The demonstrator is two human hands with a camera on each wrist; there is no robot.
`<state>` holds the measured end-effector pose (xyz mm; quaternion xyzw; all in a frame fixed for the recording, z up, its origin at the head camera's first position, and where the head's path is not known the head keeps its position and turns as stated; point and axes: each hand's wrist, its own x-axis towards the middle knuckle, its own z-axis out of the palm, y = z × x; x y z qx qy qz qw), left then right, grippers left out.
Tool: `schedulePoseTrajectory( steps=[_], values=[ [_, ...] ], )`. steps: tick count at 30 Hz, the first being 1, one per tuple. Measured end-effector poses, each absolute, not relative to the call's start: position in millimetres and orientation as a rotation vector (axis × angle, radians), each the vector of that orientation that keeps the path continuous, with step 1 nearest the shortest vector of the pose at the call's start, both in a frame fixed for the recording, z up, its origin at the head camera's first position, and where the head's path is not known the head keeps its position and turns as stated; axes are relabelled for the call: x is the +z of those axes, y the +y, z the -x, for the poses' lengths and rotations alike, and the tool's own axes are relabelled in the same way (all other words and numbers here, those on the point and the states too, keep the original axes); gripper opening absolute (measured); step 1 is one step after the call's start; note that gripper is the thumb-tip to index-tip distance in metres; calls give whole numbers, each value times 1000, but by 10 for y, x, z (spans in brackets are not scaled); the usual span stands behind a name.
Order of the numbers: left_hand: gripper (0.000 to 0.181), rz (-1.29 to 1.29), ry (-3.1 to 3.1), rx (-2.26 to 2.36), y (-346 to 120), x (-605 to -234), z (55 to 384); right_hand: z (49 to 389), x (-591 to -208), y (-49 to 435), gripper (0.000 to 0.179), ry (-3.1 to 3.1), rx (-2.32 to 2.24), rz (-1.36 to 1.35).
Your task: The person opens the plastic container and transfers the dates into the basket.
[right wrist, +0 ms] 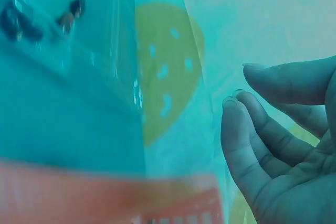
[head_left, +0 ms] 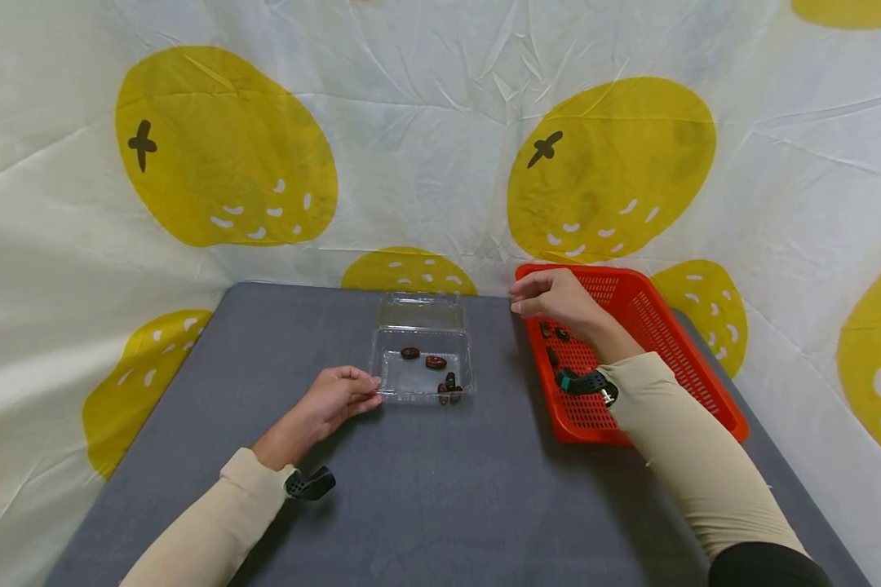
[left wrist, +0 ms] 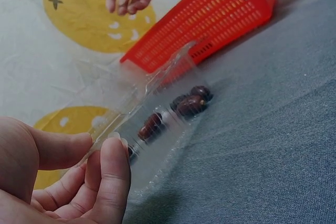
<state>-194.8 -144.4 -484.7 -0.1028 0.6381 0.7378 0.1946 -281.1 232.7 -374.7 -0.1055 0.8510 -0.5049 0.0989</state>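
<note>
A clear plastic clamshell box stands on the table with its lid raised at the back. Several brown dates lie inside it. My left hand pinches the box's left front edge between thumb and fingers, seen close up in the left wrist view. Over the left rim of a red plastic basket hovers my right hand. Its thumb and bent fingers are apart with nothing between them in the right wrist view. A few dates lie along the basket's left side; the right forearm hides part of its inside.
Grey cloth covers the table. Behind and beside it hangs a white curtain with yellow fruit prints, close to the back of the box and basket. Dark bands are worn at both wrists.
</note>
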Motion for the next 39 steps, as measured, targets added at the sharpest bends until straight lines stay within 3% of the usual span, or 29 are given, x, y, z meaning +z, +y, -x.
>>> schedulePoseTrajectory(
  steps=[15, 23, 39],
  values=[
    [4, 292, 1763, 2094, -1430, -4925, 1973, 2778, -3887, 1592, 30, 2364, -1459, 478],
    [13, 254, 1753, 2103, -1442, -4931, 1964, 2789, -4057, 1273, 32, 2264, -1485, 504],
    [15, 250, 1737, 2135, -1424, -4937, 1957, 2900, -4514, 1061, 38, 2416, -1307, 457]
  ],
)
